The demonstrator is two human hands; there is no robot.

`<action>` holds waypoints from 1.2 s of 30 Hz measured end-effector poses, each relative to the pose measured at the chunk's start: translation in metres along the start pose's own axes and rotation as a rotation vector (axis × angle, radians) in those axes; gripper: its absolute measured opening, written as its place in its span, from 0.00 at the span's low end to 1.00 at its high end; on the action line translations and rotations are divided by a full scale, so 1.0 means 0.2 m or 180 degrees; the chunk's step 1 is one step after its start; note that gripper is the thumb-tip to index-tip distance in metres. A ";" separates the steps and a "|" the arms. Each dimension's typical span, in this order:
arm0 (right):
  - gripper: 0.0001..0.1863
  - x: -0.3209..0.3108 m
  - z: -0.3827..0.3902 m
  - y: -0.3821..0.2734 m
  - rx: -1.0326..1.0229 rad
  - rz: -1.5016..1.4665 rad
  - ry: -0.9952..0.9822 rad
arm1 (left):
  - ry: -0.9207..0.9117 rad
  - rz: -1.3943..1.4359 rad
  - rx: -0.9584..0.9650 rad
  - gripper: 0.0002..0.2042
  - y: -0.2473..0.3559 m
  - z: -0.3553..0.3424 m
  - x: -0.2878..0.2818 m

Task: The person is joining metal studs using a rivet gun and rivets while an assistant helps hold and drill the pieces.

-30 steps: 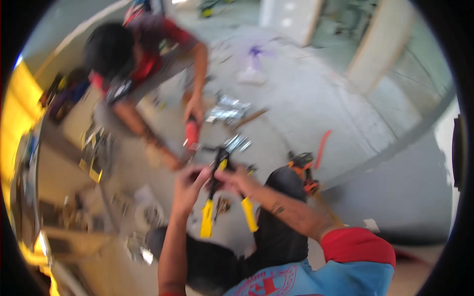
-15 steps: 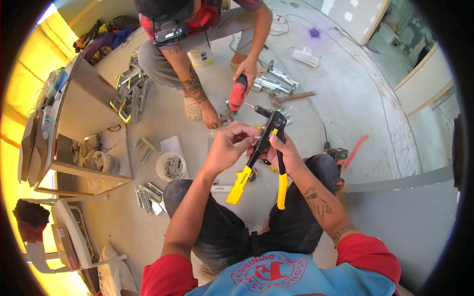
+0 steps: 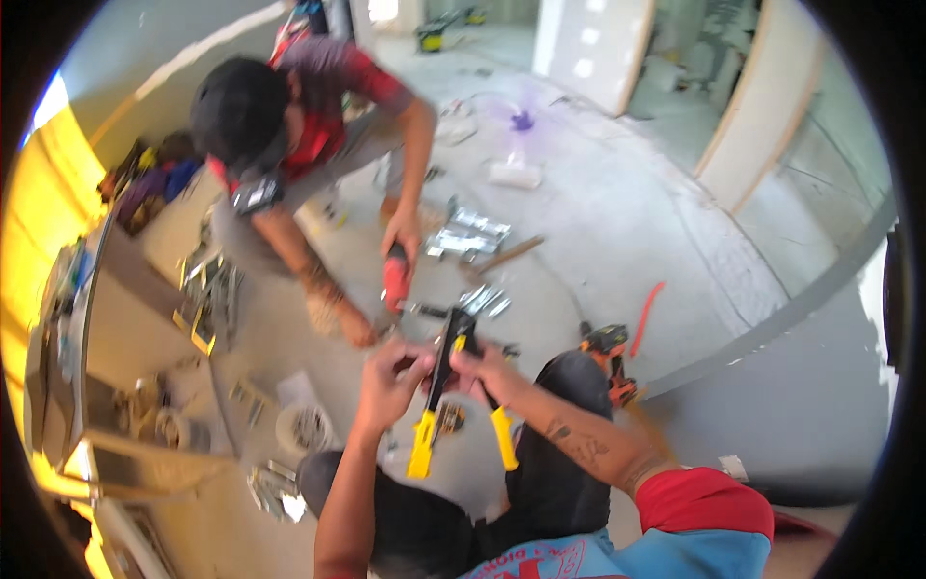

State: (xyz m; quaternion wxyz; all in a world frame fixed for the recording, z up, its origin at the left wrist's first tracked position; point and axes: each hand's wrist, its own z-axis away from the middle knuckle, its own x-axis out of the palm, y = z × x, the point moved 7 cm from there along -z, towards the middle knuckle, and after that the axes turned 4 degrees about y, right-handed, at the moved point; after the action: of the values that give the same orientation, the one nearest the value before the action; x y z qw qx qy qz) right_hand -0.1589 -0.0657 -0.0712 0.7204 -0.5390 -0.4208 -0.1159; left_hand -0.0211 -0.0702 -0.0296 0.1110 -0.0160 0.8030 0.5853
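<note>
Black metal plier-style hand tool with two yellow grips [image 3: 444,372]: held over the person's lap, nose pointing away, grips down and spread apart. Right hand [image 3: 482,373] on its right side, thumb against the black body, fingers curled round behind, gripping it. Left hand [image 3: 395,378] just beside the tool's left side, thumb and fingers bent toward each other; slightly blurred, cannot tell if they pinch anything. Small round yellow-and-black object [image 3: 450,418] seen between the grips, beneath.

Co-worker opposite [image 3: 333,106]: one hand on red-and-black power tool [image 3: 396,278], other hand low near its tip. Floor [image 3: 569,289] beyond the hand tool: shiny silver metal pieces [image 3: 470,232], wooden-handled hammer [image 3: 509,255]. Right of the knees: orange-and-black cordless drill [image 3: 608,349], curved red strip [image 3: 646,318]. Left: round white tub [image 3: 283,427], small bits inside.
</note>
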 end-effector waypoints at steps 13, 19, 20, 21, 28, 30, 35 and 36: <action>0.21 0.04 0.00 -0.03 0.0063 -0.0162 -0.0123 | 0.0034 0.0558 -0.0761 0.07 -0.01 -0.01 0.03; 0.21 0.03 -0.01 -0.03 0.0061 -0.0101 -0.0102 | -0.0076 0.0517 -0.0931 0.07 -0.06 -0.01 0.04; 0.21 0.02 -0.01 -0.02 0.0060 -0.0086 -0.0087 | -0.0108 0.0507 -0.0937 0.07 -0.07 -0.01 0.04; 0.21 0.01 -0.01 -0.02 0.0061 -0.0090 -0.0085 | -0.0110 0.0505 -0.0942 0.07 -0.07 0.00 0.05; 0.18 0.01 0.00 -0.02 0.0125 -0.0288 -0.0135 | 0.0143 -0.0004 -0.0414 0.07 -0.04 -0.01 0.04; 0.17 0.01 0.00 -0.02 0.0107 -0.0286 -0.0150 | 0.0114 0.0004 -0.0421 0.07 -0.05 -0.01 0.05; 0.18 -0.01 -0.01 -0.01 0.0177 -0.0430 -0.0173 | 0.0072 0.0222 -0.0325 0.04 -0.01 -0.01 0.06; 0.18 -0.01 -0.01 -0.01 0.0178 -0.0433 -0.0174 | 0.0073 0.0219 -0.0328 0.04 -0.02 0.00 0.06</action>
State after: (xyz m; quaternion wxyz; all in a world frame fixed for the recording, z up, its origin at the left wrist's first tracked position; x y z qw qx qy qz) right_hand -0.1602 -0.0687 -0.0716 0.7139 -0.4918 -0.4790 -0.1379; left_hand -0.0325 -0.0707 -0.0345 0.0806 -0.0008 0.7732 0.6291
